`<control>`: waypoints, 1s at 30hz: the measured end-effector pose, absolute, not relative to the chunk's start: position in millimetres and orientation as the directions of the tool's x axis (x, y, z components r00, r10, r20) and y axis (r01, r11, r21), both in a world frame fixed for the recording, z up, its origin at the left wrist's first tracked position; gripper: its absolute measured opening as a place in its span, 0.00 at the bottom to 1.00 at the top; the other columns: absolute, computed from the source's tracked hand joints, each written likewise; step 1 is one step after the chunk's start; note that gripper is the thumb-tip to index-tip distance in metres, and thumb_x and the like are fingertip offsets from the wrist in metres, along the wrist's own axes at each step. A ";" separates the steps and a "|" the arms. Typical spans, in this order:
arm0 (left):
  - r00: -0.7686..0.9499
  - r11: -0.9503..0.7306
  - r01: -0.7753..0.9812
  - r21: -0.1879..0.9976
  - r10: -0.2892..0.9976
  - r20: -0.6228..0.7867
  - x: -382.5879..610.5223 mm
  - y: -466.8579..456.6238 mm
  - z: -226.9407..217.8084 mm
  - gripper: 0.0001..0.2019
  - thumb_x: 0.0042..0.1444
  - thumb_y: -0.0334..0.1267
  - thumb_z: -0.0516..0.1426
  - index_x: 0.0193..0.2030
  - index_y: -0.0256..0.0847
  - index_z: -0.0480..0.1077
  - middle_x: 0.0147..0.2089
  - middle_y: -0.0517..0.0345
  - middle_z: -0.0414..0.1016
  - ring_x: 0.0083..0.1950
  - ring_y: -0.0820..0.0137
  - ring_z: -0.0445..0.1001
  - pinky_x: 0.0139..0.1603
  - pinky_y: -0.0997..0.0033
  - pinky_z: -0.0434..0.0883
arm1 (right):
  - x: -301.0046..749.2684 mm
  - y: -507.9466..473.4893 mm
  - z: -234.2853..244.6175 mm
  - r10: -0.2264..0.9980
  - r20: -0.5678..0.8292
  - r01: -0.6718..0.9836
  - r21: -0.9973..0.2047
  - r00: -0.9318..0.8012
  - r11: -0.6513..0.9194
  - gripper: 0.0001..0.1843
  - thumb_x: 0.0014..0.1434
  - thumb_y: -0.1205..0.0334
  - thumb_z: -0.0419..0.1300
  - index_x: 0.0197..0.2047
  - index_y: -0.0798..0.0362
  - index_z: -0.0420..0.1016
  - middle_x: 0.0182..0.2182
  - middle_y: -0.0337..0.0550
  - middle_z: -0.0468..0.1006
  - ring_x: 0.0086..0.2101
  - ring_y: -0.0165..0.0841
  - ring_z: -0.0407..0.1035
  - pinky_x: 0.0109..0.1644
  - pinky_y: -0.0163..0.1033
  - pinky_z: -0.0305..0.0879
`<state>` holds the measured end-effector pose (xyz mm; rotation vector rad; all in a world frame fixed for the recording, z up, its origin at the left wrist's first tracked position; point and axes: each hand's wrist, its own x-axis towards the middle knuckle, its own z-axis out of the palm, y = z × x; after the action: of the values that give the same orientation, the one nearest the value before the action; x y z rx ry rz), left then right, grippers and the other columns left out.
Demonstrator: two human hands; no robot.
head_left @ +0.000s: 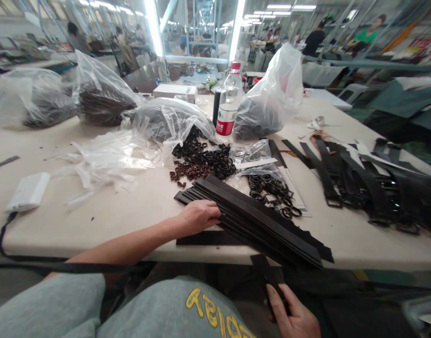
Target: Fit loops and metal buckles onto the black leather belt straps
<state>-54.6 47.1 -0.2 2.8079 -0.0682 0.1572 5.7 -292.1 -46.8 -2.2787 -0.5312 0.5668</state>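
Strip (260, 264) in my right hand (294, 312), left hand (199, 217) at the stack (262, 220).
My right thumb and fingers grip the black strip just off the table's (141, 211) near edge. My left fingers are curled against the black stack, which lies slantwise along that edge; I can't tell whether they pinch anything. Small loops (220, 162) lie heaped just behind the stack, straps (356, 176) farther right.

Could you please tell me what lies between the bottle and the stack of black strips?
The head view shows small black loops heaped between bottle and strips.
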 end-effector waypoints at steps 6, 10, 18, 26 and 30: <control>0.992 -0.959 -0.071 0.273 -0.039 0.119 -32.0 53.3 11.1 0.05 0.60 0.39 0.61 0.34 0.42 0.74 0.36 0.56 0.76 0.39 0.68 0.75 0.37 0.72 0.67 | -0.7 -286.0 -49.3 0.510 -0.181 0.232 -0.731 0.841 -0.642 0.29 0.61 0.33 0.52 0.29 0.50 0.75 0.19 0.38 0.75 0.20 0.32 0.71 0.25 0.30 0.65; 0.993 -0.955 -0.042 0.293 -0.006 0.122 -18.3 61.2 10.8 0.11 0.57 0.46 0.63 0.32 0.41 0.74 0.33 0.58 0.75 0.36 0.69 0.74 0.34 0.72 0.64 | -7.4 -288.3 -56.0 0.510 -0.126 0.268 -0.731 0.851 -0.627 0.29 0.62 0.34 0.51 0.29 0.51 0.73 0.20 0.39 0.74 0.21 0.32 0.69 0.26 0.31 0.63; 0.987 -0.924 -0.098 0.370 -0.042 0.156 52.2 58.2 20.1 0.08 0.63 0.42 0.58 0.42 0.43 0.78 0.43 0.55 0.79 0.45 0.66 0.77 0.47 0.71 0.69 | -10.4 -288.0 -51.9 0.508 -0.099 0.283 -0.733 0.856 -0.619 0.27 0.64 0.37 0.51 0.28 0.52 0.73 0.21 0.40 0.75 0.23 0.32 0.70 0.26 0.30 0.62; 0.986 -0.940 -0.121 0.318 -0.075 0.152 91.9 12.1 7.7 0.14 0.60 0.49 0.60 0.47 0.44 0.76 0.47 0.53 0.79 0.49 0.63 0.77 0.51 0.67 0.71 | -10.3 -293.5 -51.2 0.366 0.027 0.249 -0.779 0.930 -0.576 0.29 0.64 0.35 0.51 0.28 0.51 0.74 0.19 0.41 0.75 0.22 0.32 0.70 0.25 0.31 0.63; 0.985 -0.964 0.039 0.263 0.081 0.150 87.3 17.0 1.5 0.14 0.63 0.49 0.56 0.42 0.41 0.76 0.44 0.50 0.79 0.45 0.62 0.77 0.46 0.66 0.71 | 8.5 -292.8 -43.8 0.384 0.070 0.291 -0.780 0.920 -0.554 0.26 0.66 0.38 0.50 0.29 0.50 0.73 0.20 0.40 0.75 0.21 0.32 0.70 0.26 0.32 0.63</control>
<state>87.3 17.0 1.5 2.8688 0.0884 0.2322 8.5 -292.8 -43.8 -2.1939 -0.4785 0.1349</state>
